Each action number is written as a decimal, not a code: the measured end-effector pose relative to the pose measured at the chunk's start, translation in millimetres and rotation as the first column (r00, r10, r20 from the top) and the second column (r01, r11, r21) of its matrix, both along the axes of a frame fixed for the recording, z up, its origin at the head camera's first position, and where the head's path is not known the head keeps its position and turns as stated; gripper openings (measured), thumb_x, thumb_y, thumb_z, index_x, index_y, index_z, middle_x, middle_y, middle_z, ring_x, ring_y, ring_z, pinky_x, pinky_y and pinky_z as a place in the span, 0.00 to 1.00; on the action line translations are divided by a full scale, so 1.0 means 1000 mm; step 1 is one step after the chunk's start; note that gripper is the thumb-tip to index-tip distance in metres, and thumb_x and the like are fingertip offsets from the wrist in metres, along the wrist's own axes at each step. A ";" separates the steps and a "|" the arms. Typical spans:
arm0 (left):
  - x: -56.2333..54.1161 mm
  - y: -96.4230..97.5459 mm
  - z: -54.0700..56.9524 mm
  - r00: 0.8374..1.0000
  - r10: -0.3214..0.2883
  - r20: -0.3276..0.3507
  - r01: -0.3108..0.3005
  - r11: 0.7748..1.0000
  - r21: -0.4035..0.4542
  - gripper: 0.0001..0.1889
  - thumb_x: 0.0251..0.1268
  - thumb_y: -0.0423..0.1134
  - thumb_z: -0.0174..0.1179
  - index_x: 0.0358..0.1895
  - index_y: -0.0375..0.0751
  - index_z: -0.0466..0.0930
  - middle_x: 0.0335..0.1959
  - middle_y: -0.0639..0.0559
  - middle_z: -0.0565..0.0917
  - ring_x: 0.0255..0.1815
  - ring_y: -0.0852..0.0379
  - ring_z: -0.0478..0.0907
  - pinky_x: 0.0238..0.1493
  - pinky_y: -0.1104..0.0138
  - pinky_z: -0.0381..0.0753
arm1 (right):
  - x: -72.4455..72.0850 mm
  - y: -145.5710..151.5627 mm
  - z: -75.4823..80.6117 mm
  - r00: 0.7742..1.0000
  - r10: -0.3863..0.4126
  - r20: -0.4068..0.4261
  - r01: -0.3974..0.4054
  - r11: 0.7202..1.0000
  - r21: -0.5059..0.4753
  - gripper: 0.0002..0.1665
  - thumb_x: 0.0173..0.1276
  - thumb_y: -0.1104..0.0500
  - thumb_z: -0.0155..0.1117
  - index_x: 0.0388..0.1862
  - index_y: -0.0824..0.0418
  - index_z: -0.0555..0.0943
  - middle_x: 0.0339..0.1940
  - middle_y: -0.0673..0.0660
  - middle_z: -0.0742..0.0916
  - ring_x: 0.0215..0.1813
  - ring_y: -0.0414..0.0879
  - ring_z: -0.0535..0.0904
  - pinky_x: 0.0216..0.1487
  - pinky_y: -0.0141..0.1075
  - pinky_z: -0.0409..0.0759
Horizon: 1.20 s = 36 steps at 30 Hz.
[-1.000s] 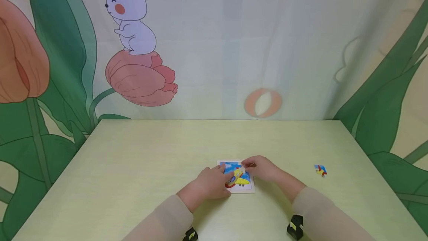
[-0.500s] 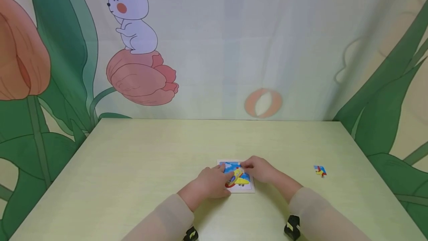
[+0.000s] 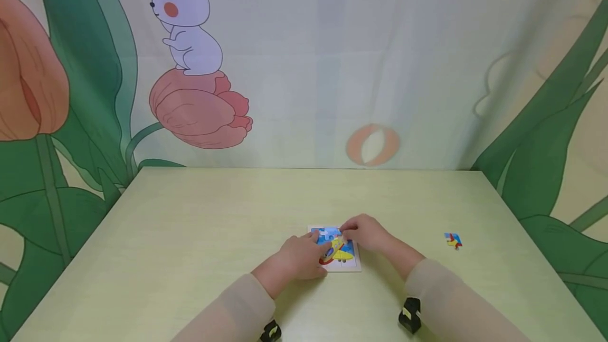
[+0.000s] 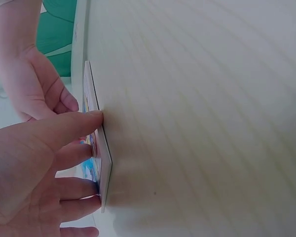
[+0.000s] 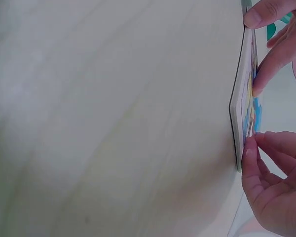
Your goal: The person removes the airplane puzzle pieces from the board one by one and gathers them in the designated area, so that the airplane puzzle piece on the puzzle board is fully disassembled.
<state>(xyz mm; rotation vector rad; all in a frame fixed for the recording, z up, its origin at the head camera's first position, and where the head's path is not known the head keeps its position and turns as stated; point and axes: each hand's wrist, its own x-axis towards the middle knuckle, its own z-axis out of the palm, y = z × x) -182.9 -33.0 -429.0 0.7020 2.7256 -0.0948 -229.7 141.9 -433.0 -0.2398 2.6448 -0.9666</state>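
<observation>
A small jigsaw puzzle board [image 3: 351, 268] with a white border and a yellow aeroplane picture lies flat on the table. My left hand [image 3: 304, 258] rests on its left side, fingers spread and fairly straight. The left thumb [image 4: 92, 118] touches the board's near edge. Over the upper right part, my right hand [image 3: 369, 234] pinches a blue puzzle piece [image 5: 257, 112] between thumb and fingertips. That piece sits tilted above the board's surface. Fingers cover parts of the picture in each view.
One loose puzzle piece [image 3: 453, 240], blue, yellow and red, lies on the table [image 3: 214, 215] to the right of my right hand. A printed curtain [image 3: 285, 67] hangs behind the table's far edge. Each wrist wears a black strap device [image 3: 410, 315].
My right hand has shifted slightly left and away from me, and the blue piece at its fingertips now looks tilted up and paler. The left hand stays on the board.
</observation>
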 end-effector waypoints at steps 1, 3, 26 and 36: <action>0.000 0.000 0.000 1.000 -0.001 0.000 0.001 1.000 -0.001 0.35 0.55 0.60 0.57 0.68 0.59 0.60 0.69 0.47 0.59 0.68 0.52 0.57 0.55 0.55 0.69 | -0.001 0.000 0.000 1.000 -0.008 0.004 0.008 1.000 -0.011 0.10 0.63 0.62 0.59 0.43 0.61 0.83 0.37 0.52 0.84 0.37 0.44 0.75 0.43 0.36 0.75; 0.000 0.000 0.001 1.000 -0.002 0.000 0.002 1.000 -0.003 0.35 0.55 0.60 0.57 0.67 0.58 0.61 0.69 0.47 0.59 0.68 0.52 0.57 0.55 0.55 0.69 | -0.003 -0.001 0.000 1.000 -0.011 0.008 0.011 1.000 -0.026 0.10 0.64 0.62 0.59 0.42 0.62 0.83 0.34 0.51 0.83 0.35 0.43 0.75 0.40 0.34 0.76; 0.000 0.001 0.001 1.000 0.004 0.003 -0.004 1.000 -0.003 0.34 0.55 0.60 0.57 0.67 0.59 0.62 0.69 0.48 0.60 0.68 0.52 0.56 0.56 0.54 0.68 | -0.013 0.005 -0.008 0.988 -0.107 0.109 0.126 0.975 -0.183 0.07 0.62 0.63 0.61 0.38 0.65 0.82 0.29 0.54 0.84 0.30 0.43 0.80 0.34 0.33 0.79; -0.002 0.002 -0.003 1.000 0.006 0.003 -0.006 1.000 -0.012 0.34 0.55 0.60 0.56 0.67 0.59 0.61 0.69 0.48 0.59 0.68 0.52 0.56 0.57 0.54 0.67 | -0.014 0.023 -0.014 0.988 -0.116 0.103 0.136 0.967 -0.217 0.08 0.62 0.63 0.61 0.39 0.65 0.82 0.31 0.54 0.84 0.31 0.43 0.79 0.35 0.33 0.78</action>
